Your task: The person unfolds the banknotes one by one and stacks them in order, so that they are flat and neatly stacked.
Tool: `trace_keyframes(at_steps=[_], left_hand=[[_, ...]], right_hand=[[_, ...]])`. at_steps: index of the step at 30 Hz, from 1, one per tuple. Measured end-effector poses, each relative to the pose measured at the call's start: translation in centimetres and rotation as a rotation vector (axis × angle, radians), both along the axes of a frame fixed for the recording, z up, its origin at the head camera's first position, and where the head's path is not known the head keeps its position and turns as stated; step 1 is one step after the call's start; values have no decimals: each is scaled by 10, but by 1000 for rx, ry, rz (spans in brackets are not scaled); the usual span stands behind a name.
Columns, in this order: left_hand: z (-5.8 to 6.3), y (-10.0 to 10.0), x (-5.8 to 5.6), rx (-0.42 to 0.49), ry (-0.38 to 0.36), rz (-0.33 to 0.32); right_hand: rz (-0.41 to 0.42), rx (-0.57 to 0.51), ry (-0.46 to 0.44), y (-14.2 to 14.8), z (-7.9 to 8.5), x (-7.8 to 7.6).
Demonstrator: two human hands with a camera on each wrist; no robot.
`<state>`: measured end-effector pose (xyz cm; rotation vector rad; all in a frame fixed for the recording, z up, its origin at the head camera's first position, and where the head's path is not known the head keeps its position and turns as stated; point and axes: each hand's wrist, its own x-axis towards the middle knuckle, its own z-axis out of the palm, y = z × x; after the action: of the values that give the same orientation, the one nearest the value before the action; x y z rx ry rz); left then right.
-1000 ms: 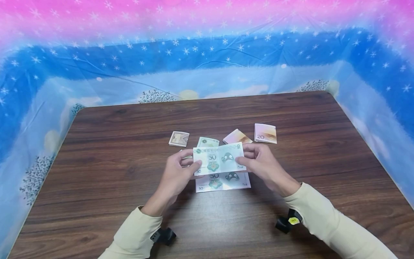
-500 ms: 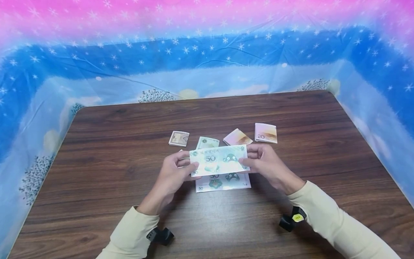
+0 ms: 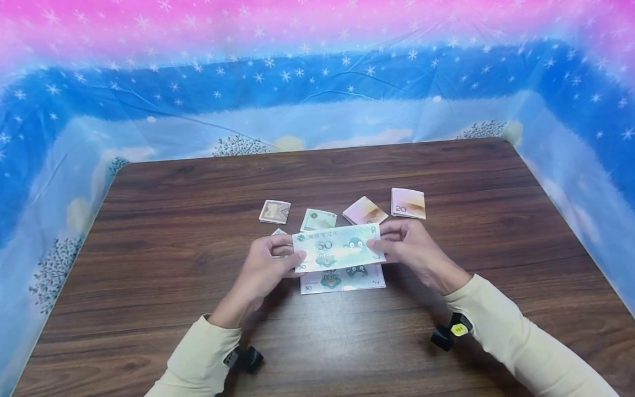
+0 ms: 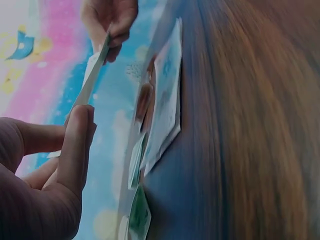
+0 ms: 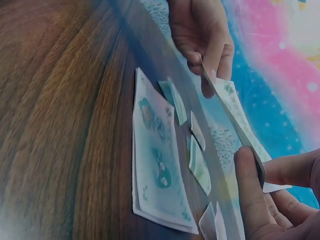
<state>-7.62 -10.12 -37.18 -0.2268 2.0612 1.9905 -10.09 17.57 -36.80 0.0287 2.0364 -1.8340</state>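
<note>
A pale green banknote (image 3: 337, 248) printed with 50 and a cartoon face is stretched flat between my two hands. My left hand (image 3: 265, 270) pinches its left end, thumb on the front and fingers behind. At the right end, my right hand (image 3: 416, 253) grips it the same way. Seen nearly edge-on in the left wrist view, the held note (image 4: 92, 82) is raised off the table. Below it lies a small stack of 50 banknotes (image 3: 342, 282), its upper part hidden by the held note in the head view. The right wrist view shows this stack (image 5: 157, 165) with slightly spread edges.
Beyond the hands lie folded banknotes on the wooden table (image 3: 188, 220): a brown one (image 3: 275, 211), a green one (image 3: 318, 219), a pink-orange one (image 3: 364, 210) and a folded 20 note (image 3: 408, 203). Another folded note (image 3: 279, 232) peeks out behind the left hand. A snowflake-printed cloth (image 3: 317, 77) surrounds the table.
My hands have moved slightly apart, and the held note spans wider in view and sits a little lower. The stack and folded notes have stayed in place.
</note>
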Motion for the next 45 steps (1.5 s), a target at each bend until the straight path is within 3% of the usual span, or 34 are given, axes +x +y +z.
trace_keyframes(at_steps=[7,13,18,21,23,28,36,45], left_hand=[[2,-11,5,-297,201,-79],[6,-14,16,-660,369,-155],[4,-7,22,-808,565,-263],[0,-4,24,-847,686,-386],[-3,-2,24,-848,727,-481],[-8,2,23,-821,727,-648],[-9,4,22,-823,713,-679],[-7,4,22,-843,704,-687]], right_hand=[[-7,46,11,4,-6,2],[-8,77,3,3,-17,5],[-20,111,-18,-1,-23,7],[-23,125,-18,-3,-25,7],[-20,154,-11,-4,-27,7],[-4,285,39,-5,-28,8],[84,431,248,-2,-29,7],[154,562,281,5,-31,3]])
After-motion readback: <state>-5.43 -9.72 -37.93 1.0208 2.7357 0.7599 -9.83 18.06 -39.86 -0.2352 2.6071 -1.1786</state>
